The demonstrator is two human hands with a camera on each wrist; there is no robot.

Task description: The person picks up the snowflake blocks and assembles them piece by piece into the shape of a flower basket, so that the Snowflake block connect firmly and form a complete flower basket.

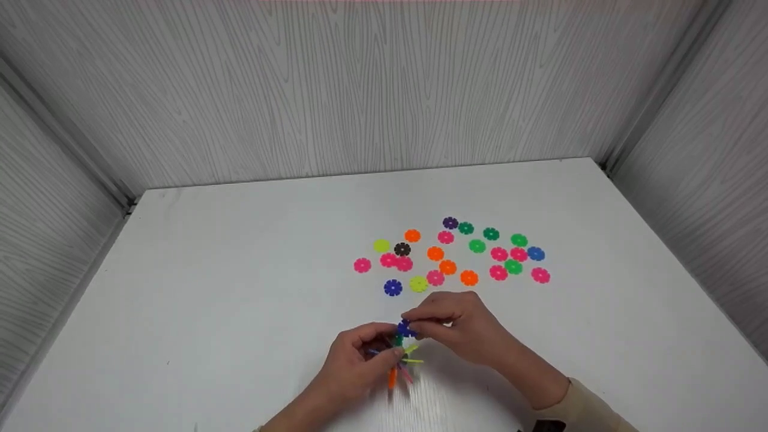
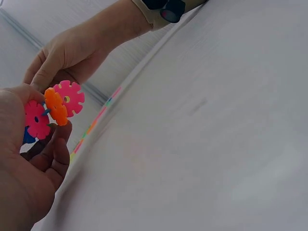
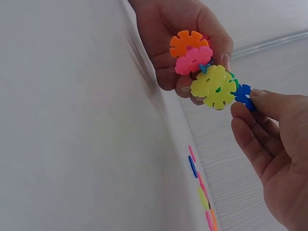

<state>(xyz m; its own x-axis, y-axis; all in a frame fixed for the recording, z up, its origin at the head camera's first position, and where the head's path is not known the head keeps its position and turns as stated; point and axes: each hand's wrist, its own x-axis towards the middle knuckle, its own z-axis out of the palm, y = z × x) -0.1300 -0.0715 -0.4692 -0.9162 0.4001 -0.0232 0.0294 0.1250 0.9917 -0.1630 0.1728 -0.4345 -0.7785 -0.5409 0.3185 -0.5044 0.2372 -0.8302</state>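
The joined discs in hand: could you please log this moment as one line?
left hand: holds joined discs | right hand: pinches blue disc at their edge | table: loose coloured discs beyond hands

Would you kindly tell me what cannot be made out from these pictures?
Head view: the left hand covers part of the joined discs.
Left wrist view: the left edge crops that hand; loose discs, nearly edge-on, are too thin to count.
Right wrist view: the right hand partly hides the blue disc it pinches.
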